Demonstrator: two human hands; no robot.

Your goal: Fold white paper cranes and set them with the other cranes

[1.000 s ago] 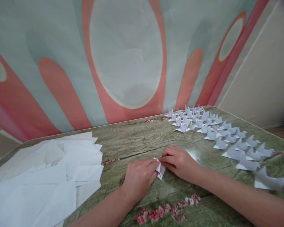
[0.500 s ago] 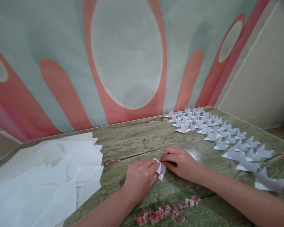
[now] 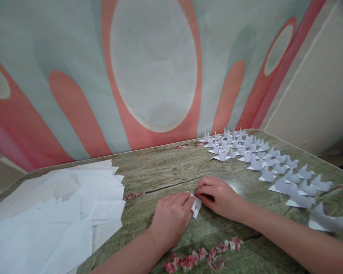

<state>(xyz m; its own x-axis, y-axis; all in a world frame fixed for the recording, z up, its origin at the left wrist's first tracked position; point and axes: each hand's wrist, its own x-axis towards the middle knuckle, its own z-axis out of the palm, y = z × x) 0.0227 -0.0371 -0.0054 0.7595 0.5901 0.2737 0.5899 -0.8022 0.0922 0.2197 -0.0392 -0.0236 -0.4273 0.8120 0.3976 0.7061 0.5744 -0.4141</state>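
Note:
A small folded piece of white paper (image 3: 196, 207) lies on the wood-patterned table (image 3: 165, 171), pinched between both hands. My left hand (image 3: 171, 219) grips its left side with curled fingers. My right hand (image 3: 218, 196) presses its upper right edge with the fingertips. Most of the paper is hidden under the fingers.
Several finished white folded paper figures (image 3: 271, 167) stand in rows from the far right corner toward the right edge. A loose pile of white paper sheets (image 3: 54, 213) covers the left of the table. A pink and grey patterned wall (image 3: 151, 68) rises behind the table.
Both hands stay on the small paper with only slight finger shifts. The view has drifted a little.

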